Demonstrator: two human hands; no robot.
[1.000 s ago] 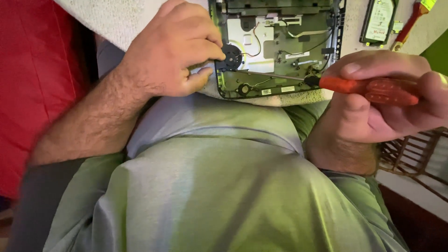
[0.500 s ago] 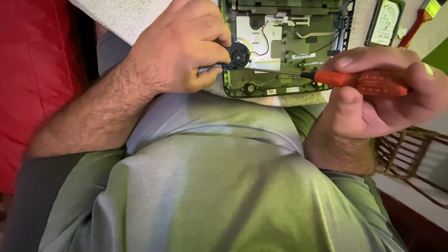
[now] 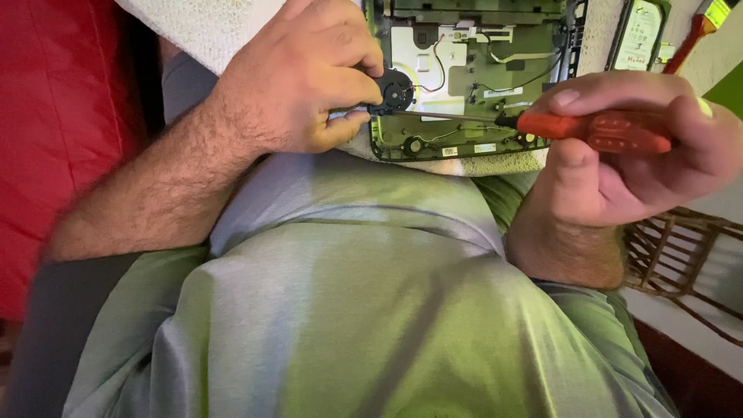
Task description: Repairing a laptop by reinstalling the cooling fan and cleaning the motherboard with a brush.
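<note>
The screwdriver [image 3: 596, 130], gripped in the right hand [image 3: 619, 170], now has its tip slid leftward to the small black fan [image 3: 396, 90] in the opened laptop [image 3: 472, 77]; the left hand [image 3: 302, 77] pinches that fan.

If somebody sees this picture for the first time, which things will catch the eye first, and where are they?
At the right, the right hand grips a red-handled screwdriver whose thin shaft runs left across the opened device at top centre. There the left hand pinches a small black round fan at the device's left edge. A bright red surface fills the far left.
</note>
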